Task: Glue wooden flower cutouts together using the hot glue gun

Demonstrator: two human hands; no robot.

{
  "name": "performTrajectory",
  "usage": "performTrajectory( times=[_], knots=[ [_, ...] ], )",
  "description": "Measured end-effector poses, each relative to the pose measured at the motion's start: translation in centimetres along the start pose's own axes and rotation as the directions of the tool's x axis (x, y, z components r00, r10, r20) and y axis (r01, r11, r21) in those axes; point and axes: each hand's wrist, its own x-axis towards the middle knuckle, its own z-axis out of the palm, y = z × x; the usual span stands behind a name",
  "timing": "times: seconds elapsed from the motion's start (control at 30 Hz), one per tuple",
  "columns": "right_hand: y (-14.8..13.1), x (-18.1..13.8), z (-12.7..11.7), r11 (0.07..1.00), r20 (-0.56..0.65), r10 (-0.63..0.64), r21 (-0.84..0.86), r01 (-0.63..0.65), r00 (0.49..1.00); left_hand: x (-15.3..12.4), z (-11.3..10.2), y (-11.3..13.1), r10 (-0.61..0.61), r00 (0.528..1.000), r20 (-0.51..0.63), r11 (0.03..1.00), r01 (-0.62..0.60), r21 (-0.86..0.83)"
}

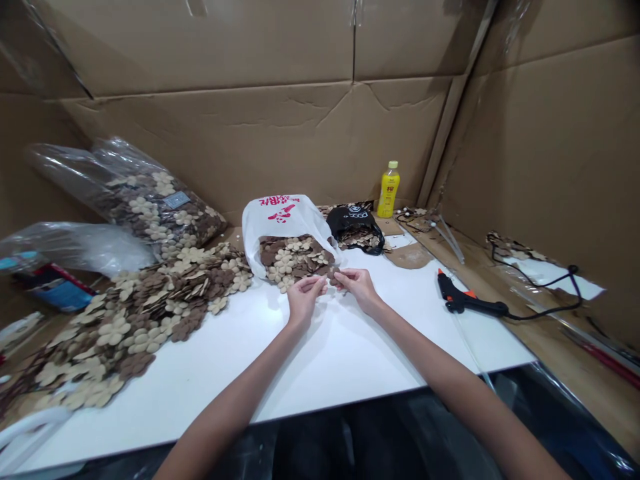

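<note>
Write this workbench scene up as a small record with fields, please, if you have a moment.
Left hand: raised, fingertips meeting the right hand's; anything held is too small to tell
Right hand: raised, beside the bag's mouth
Nearest: white plastic bag with pink print, holding tan and brown flower-shaped cutouts
Left side: loose pile of flower-shaped cutouts
Right side: black-and-orange hot glue gun
Behind: yellow plastic bottle
Surface: flat white board
Backdrop: brown cardboard sheets

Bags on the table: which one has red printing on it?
The white carrier bag; the clear bag of flower cutouts and the black bag show none.
</note>
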Motion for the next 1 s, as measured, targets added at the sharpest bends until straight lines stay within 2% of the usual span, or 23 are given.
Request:
performTrajectory(
  times=[0.1,0.13,0.17,0.2,0.23,0.3,0.33,0.37,0.4,0.43,0.47,0.5,0.53,0.57,0.63,0.73,1.0],
  knots=[
    [0.1,0.3,-0.5,0.997,-0.026,-0.052,-0.053,0.051,0.998,-1.1,0.6,1.1,0.031,0.99,0.139,0.996,-0.042,0.079],
    [0.2,0.5,-0.7,0.996,-0.031,-0.063,-0.064,0.061,0.998,-2.0,1.0,1.7,0.036,0.973,0.228,0.992,-0.063,0.112],
    [0.2,0.6,-0.8,0.995,-0.031,-0.065,-0.072,0.062,0.997,-3.0,1.4,2.3,0.023,0.935,0.353,0.987,-0.077,0.142],
    [0.3,0.8,-0.9,0.996,-0.025,-0.056,-0.076,0.054,0.998,-4.3,1.9,3.0,-0.007,0.872,0.49,0.983,-0.084,0.164],
    [0.3,0.9,-0.9,0.996,-0.015,-0.039,-0.077,0.037,0.999,-5.7,2.4,3.6,-0.057,0.774,0.631,0.98,-0.078,0.184],
    [0.4,1.1,-1.0,0.998,0.011,-0.002,-0.061,0.003,1.0,-8.5,3.3,4.7,-0.109,0.51,0.853,0.963,-0.158,0.217],
    [0.4,1.2,-1.0,0.999,0.023,0.006,-0.046,-0.005,1.0,-9.5,3.6,5.1,-0.101,0.404,0.909,0.944,-0.249,0.216],
    [0.4,1.3,-1.0,1.0,0.028,0.007,-0.025,-0.006,1.0,-10.1,3.8,5.2,-0.081,0.365,0.928,0.918,-0.336,0.213],
    [0.4,1.3,-0.9,1.0,0.031,-0.002,-0.001,0.002,1.0,-10.2,3.9,5.2,-0.061,0.384,0.921,0.888,-0.401,0.225],
    [0.3,1.2,-0.9,1.0,0.034,-0.021,0.021,0.02,0.999,-9.8,3.8,5.1,-0.026,0.461,0.887,0.859,-0.444,0.256],
    [0.2,1.1,-0.8,0.998,0.036,-0.044,0.04,0.043,0.998,-8.9,3.5,4.7,0.025,0.581,0.814,0.829,-0.467,0.308],
    [0.0,0.9,-0.8,0.996,0.04,-0.069,0.054,0.067,0.997,-7.6,3.2,4.3,0.108,0.737,0.667,0.811,-0.453,0.369],
    [-0.2,0.7,-0.7,0.994,0.049,-0.092,0.065,0.089,0.995,-6.0,2.7,3.9,0.187,0.858,0.478,0.823,-0.403,0.401],
    [-0.4,0.5,-0.5,0.991,0.059,-0.114,0.073,0.109,0.992,-4.4,2.1,3.4,0.234,0.918,0.32,0.849,-0.353,0.393],
    [-0.8,0.1,-0.2,0.987,0.08,-0.142,0.082,0.136,0.987,-1.6,1.0,2.7,0.255,0.957,0.137,0.896,-0.287,0.34],
    [-1.4,-0.2,0.1,0.985,0.094,-0.161,0.078,0.154,0.982,0.4,0.3,2.2,0.187,0.974,0.127,0.928,-0.218,0.301],
    [-1.4,-0.2,-0.1,0.98,0.063,-0.176,0.11,0.169,0.982,0.3,1.9,2.0,0.167,0.984,0.067,0.966,-0.177,0.188]
  ],
)
